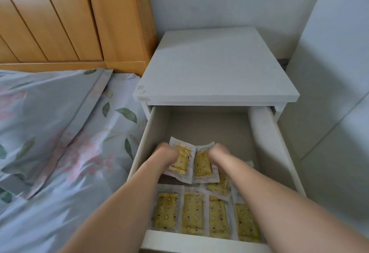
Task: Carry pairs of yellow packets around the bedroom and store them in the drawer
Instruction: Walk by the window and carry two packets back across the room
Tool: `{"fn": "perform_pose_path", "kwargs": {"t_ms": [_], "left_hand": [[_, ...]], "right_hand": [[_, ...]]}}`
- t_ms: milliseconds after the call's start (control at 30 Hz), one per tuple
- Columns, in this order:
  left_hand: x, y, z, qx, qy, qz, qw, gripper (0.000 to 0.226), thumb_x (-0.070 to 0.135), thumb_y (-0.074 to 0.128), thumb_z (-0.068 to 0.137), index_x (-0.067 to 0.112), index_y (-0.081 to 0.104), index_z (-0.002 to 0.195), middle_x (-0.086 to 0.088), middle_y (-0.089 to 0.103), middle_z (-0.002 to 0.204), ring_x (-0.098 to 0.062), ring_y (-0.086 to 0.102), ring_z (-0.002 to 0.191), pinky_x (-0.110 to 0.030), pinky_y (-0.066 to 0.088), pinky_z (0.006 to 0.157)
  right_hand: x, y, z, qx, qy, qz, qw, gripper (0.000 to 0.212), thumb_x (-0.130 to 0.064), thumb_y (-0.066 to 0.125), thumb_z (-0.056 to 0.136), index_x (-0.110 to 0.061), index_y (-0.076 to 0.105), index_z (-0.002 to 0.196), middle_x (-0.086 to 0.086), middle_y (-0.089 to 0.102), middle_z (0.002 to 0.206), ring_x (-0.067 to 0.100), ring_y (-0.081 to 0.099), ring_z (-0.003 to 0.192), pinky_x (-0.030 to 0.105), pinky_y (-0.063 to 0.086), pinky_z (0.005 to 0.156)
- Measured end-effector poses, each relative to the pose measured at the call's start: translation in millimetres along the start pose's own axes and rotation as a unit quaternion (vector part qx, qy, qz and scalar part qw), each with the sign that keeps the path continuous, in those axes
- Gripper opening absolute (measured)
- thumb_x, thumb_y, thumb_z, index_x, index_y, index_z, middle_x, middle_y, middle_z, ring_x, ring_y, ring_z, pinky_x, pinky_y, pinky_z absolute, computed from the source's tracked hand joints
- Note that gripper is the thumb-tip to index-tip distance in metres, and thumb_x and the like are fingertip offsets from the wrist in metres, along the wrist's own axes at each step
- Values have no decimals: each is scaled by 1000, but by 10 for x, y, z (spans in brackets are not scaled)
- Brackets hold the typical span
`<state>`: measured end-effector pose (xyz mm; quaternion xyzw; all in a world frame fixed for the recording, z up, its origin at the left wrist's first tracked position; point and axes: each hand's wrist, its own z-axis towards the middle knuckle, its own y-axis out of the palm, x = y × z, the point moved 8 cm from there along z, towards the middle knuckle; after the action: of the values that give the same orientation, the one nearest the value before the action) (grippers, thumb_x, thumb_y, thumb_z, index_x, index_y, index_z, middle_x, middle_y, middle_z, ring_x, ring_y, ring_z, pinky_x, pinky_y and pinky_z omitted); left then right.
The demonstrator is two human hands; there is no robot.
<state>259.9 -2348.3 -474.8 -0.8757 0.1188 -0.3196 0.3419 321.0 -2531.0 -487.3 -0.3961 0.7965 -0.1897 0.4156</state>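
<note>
Your two hands hold a pair of yellow packets inside the open drawer.

Your left hand (166,154) grips one yellow packet (180,162) and your right hand (218,154) grips the other (202,166), fingers curled round their outer edges, the two flat sachets touching side by side above the drawer (143,143) floor. Nearer you, a row of stored packets (192,215) lies flat along the front wall, each a yellow patterned rectangle with a pale crinkled border. The drawer is white, smooth-sided, pulled out of a white nightstand (215,67). Left lies a bed (50,133) in floral cloth, with a wooden headboard (60,17) beyond.
</note>
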Motion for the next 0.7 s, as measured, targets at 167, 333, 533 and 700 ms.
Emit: {"fn": "perform_pose_path", "kwargs": {"t_ms": [167,333,533,700], "left_hand": [[-109,78,25,-35,-5,17,999,8,3,47,89,6,53,85,-11,58,89,-25,58,88,-33,46,74],[-99,115,60,-33,21,94,995,22,4,44,92,12,45,72,-7,54,81,-17,50,69,-32,47,72],[-29,153,63,-20,69,293,953,29,5,38,94,14,44,67,-3,45,70,-13,43,58,-26,41,61],[-19,170,67,6,59,366,929,35,10,45,92,0,51,125,-14,61,118,-28,64,105,-36,53,80]], "right_hand": [[4,201,25,-7,-5,-8,1000,29,-4,42,95,-4,60,118,10,62,115,23,59,96,27,43,71],[-29,149,65,18,-32,-77,996,30,-3,44,93,-5,57,119,8,58,102,22,57,88,27,44,70],[-17,152,42,12,-42,-115,992,28,-1,47,92,-5,58,117,4,53,88,19,54,82,26,43,67],[-66,184,25,13,-74,-134,988,37,0,47,91,-4,53,127,10,59,111,20,57,90,26,45,71]]}}
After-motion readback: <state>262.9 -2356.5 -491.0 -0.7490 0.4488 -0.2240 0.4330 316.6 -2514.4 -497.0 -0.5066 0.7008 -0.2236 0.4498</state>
